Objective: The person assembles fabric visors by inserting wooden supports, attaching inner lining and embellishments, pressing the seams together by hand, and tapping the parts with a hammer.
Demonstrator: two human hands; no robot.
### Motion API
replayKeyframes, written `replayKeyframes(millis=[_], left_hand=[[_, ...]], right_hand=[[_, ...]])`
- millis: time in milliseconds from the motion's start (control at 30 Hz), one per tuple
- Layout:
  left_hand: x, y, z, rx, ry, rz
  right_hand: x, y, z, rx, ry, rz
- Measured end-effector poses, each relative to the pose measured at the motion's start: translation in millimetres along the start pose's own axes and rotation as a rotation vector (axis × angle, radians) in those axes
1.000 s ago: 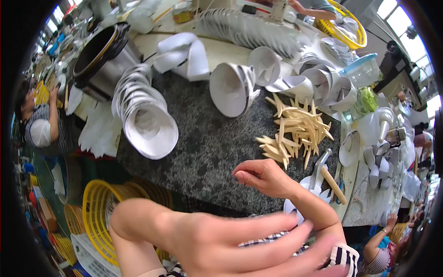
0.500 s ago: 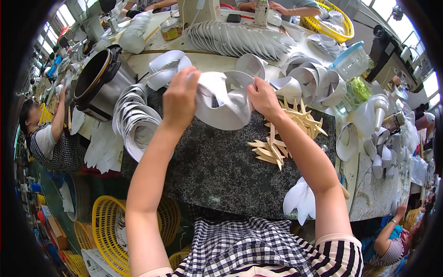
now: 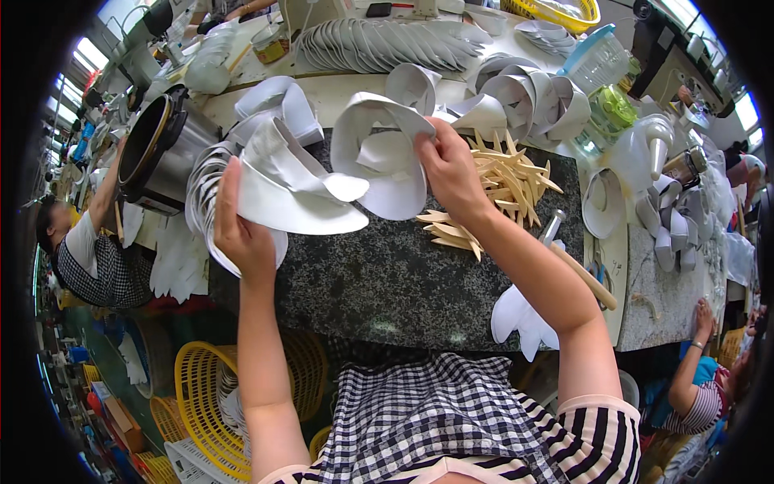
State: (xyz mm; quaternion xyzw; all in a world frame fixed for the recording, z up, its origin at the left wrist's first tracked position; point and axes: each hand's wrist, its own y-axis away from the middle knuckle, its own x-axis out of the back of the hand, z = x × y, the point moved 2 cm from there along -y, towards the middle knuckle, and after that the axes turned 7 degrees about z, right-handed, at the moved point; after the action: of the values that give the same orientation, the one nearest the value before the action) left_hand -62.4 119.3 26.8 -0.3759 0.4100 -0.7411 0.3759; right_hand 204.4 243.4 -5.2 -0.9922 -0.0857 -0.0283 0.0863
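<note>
Two white curved pieces that look like shoe uppers are in my hands above the dark speckled stone slab (image 3: 363,274). My left hand (image 3: 243,230) grips the nearer white shoe upper (image 3: 294,189) at its left end, beside a nested stack of similar uppers (image 3: 201,189). With thumb and fingers closed, my right hand (image 3: 453,165) holds the other white shoe upper (image 3: 393,189) by its upper right edge. The two uppers overlap in view; whether they are joined, I cannot tell. Pale tan pointed pieces (image 3: 516,181) lie in a heap next to my right hand.
A metal pot (image 3: 181,153) stands at the left. Behind the slab lie a long row of white pieces (image 3: 379,47) and more uppers (image 3: 536,101). A wooden-handled tool (image 3: 584,278) and white flat pieces (image 3: 524,323) are by my right forearm. Yellow baskets (image 3: 193,387) sit below left.
My left hand has moved left and down with one white upper, toward the stack. My right hand has shifted slightly left with the other. Both uppers now show apart, and the view has tilted.
</note>
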Motion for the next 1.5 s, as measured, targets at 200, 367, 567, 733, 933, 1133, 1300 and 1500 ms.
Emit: replayKeyframes(millis=[200,367,567,733,933,1133,1300,1500], left_hand=[[13.0,31.6,7.2,0.096,0.091,-0.006],[19.2,38.9,35.6,0.025,-0.176,0.152],[19.5,53.5,37.4,0.099,-0.164,0.113],[25.1,62.4,21.5,-0.016,-0.103,-0.144],[21.1,64.5,26.4,-0.069,-0.05,-0.088],[61.2,66.0,17.5,-0.047,-0.333,-0.012],[62.6,61.2,25.5,-0.003,-0.344,0.047],[81.5,56.6,20.8,-0.017,-0.361,0.137]], right_hand=[[9.1,27.0,5.7,-0.122,-0.233,-0.032],[-14.9,26.0,7.4,-0.105,-0.1,0.159],[-26.3,20.7,12.9,-0.139,0.06,0.049],[-37.8,18.3,-26.7,0.674,0.519,-0.256],[-89.8,-1.9,-9.1,1.034,0.795,-0.834],[-68.7,-15.2,-23.9,0.953,0.732,-0.737],[-63.8,-11.9,-34.2,0.823,0.731,-0.81],[-57.8,-17.9,-40.2,0.717,0.89,-0.896]])
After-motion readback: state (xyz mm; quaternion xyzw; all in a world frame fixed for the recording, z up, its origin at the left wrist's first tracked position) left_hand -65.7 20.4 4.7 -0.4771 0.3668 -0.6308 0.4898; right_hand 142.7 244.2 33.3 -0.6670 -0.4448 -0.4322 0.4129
